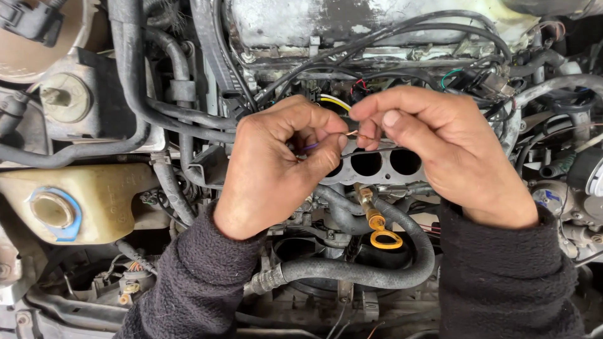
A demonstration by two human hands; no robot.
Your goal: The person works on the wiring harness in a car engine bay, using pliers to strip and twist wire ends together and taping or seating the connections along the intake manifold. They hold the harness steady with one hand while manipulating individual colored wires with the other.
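head view: thin wire (347, 135) between both hands' fingertips (342, 142)

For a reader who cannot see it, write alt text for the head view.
Two hands, left hand and right hand, pinch a thin wire between their fingertips above a car engine. Below hang a yellow dipstick loop and a black hose.

A thin wire (326, 143) runs nearly level between the two hands, above the engine's row of round intake openings. Its left stretch is sheathed in purple insulation; its right stretch is bare, copper-coloured strand. The left hand (282, 163) pinches the purple part, and the right hand (440, 150) pinches the bare end.
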